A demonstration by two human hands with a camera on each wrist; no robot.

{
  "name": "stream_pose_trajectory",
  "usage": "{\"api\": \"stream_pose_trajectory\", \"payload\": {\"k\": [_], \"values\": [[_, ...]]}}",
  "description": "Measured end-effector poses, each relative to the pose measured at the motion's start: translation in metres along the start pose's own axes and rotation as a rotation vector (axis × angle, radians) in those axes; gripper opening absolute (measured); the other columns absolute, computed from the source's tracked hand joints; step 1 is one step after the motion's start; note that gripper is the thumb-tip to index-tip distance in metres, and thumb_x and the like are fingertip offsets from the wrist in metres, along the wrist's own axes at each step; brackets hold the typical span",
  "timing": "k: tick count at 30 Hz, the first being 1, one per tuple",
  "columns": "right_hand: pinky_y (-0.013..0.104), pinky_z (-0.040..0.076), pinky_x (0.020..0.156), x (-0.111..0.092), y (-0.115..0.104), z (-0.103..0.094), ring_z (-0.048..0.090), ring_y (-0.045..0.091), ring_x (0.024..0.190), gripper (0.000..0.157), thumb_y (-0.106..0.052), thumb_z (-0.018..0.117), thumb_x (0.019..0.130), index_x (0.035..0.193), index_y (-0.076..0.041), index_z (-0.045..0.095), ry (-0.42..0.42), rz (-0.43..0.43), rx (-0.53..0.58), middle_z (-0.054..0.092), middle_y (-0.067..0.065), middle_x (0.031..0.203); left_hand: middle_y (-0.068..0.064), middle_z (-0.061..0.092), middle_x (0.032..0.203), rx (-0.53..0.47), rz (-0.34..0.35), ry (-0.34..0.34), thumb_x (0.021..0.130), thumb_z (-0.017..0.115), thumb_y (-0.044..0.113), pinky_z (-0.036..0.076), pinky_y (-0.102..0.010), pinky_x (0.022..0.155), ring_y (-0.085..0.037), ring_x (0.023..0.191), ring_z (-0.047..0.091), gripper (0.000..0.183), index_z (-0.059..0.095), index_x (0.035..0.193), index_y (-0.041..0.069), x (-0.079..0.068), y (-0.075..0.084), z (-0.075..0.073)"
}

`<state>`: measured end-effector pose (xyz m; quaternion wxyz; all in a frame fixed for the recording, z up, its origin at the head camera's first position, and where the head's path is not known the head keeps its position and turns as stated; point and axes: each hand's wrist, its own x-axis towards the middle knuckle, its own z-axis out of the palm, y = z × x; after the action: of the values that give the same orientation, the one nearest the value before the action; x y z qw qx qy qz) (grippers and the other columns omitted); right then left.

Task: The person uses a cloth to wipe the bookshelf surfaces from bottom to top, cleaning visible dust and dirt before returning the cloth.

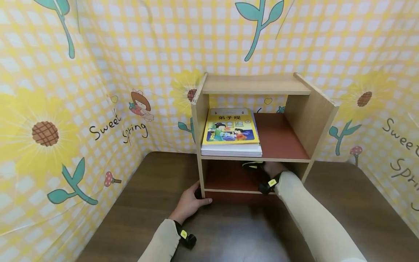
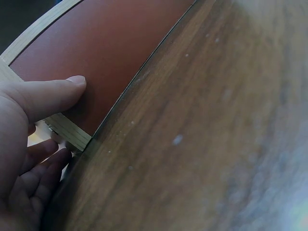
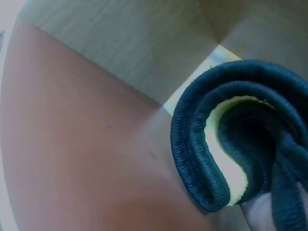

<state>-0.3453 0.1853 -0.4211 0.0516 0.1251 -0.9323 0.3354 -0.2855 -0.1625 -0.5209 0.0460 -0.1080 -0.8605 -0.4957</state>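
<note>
A small wooden shelf [image 1: 315, 120] with reddish-brown boards stands on the table. My left hand [image 1: 188, 203] grips its lower left corner. In the left wrist view the thumb [image 2: 57, 96] lies across the front of the bottom panel, and the other fingers curl behind the side edge. Reaching into the lower compartment, my right hand [image 1: 274, 168] holds a dark, rolled cloth [image 3: 190, 139] with a pale yellow-white strip along its inner fold. Most of the right hand's fingers are hidden behind the cloth.
A stack of books [image 1: 232, 125] with a yellow illustrated cover lies on the left of the upper compartment. The dark wood table [image 1: 229, 233] extends in front. Yellow checked fabric [image 1: 170, 43] with flowers hangs behind and at both sides.
</note>
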Motion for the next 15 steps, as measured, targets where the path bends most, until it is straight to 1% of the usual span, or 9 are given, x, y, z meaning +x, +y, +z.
{"api": "stream_pose_trajectory", "payload": {"k": [1,3,4,6,8,10,12,15], "values": [[0.033,0.04,0.063,-0.003,-0.004,-0.002,0.046,0.022,0.069,0.014,0.005,0.049,0.093,0.105,0.009,0.054,-0.009,0.005,0.004,0.051,0.012,0.084,-0.004,0.055,0.136,-0.003,0.001,0.0,0.074,0.085,0.036,0.038,-0.047,0.101,-0.024,0.126,0.047,0.088,0.043,0.147,0.012,-0.001,-0.001,0.001],[0.033,0.04,0.063,-0.007,-0.008,-0.005,0.046,0.022,0.069,0.013,0.006,0.049,0.094,0.105,0.01,0.054,-0.033,-0.015,-0.039,0.051,0.012,0.084,-0.005,0.056,0.135,-0.007,0.0,0.005,0.074,0.086,0.036,0.038,-0.047,0.101,-0.024,0.126,0.048,0.087,0.044,0.147,0.011,-0.002,-0.002,0.002],[0.034,0.04,0.064,-0.014,-0.018,-0.01,0.047,0.024,0.07,0.013,0.008,0.048,0.094,0.106,0.012,0.053,-0.059,-0.017,-0.052,0.051,0.014,0.085,-0.004,0.056,0.135,-0.008,-0.003,0.006,0.074,0.086,0.036,0.038,-0.047,0.101,-0.023,0.125,0.048,0.087,0.044,0.147,0.011,-0.002,-0.003,0.002],[0.032,0.039,0.062,-0.016,-0.018,-0.013,0.046,0.022,0.068,0.012,0.009,0.048,0.094,0.105,0.011,0.052,-0.07,-0.052,-0.083,0.051,0.013,0.082,-0.004,0.056,0.135,-0.013,-0.01,0.007,0.074,0.086,0.035,0.038,-0.047,0.101,-0.023,0.126,0.048,0.087,0.044,0.147,0.012,-0.003,-0.003,0.003],[0.032,0.039,0.062,-0.018,-0.018,-0.015,0.046,0.022,0.068,0.014,0.009,0.047,0.095,0.108,0.011,0.052,-0.078,-0.044,-0.075,0.05,0.012,0.081,-0.003,0.056,0.136,-0.021,-0.013,0.002,0.074,0.085,0.036,0.038,-0.047,0.101,-0.023,0.126,0.047,0.087,0.044,0.147,0.013,-0.002,-0.002,0.004],[0.033,0.039,0.063,-0.018,-0.018,-0.016,0.046,0.023,0.069,0.019,0.008,0.046,0.095,0.113,0.011,0.051,-0.069,-0.013,-0.017,0.052,0.014,0.084,-0.002,0.055,0.136,-0.024,-0.016,0.0,0.074,0.085,0.037,0.038,-0.047,0.101,-0.023,0.127,0.047,0.087,0.044,0.147,0.014,-0.002,-0.001,0.005],[0.035,0.039,0.064,-0.017,-0.017,-0.017,0.046,0.025,0.072,0.026,0.007,0.044,0.096,0.121,0.011,0.048,-0.065,0.024,0.047,0.053,0.018,0.092,-0.002,0.055,0.136,-0.022,-0.012,0.003,0.074,0.085,0.037,0.038,-0.047,0.101,-0.023,0.127,0.047,0.086,0.044,0.147,0.014,-0.001,0.0,0.007],[0.037,0.039,0.067,-0.016,-0.015,-0.016,0.047,0.029,0.077,0.035,0.008,0.043,0.094,0.129,0.01,0.044,-0.068,0.071,0.086,0.053,0.024,0.107,-0.003,0.055,0.136,-0.011,-0.014,0.009,0.074,0.085,0.037,0.038,-0.047,0.101,-0.023,0.126,0.047,0.086,0.045,0.147,0.014,-0.002,0.0,0.008]]}}
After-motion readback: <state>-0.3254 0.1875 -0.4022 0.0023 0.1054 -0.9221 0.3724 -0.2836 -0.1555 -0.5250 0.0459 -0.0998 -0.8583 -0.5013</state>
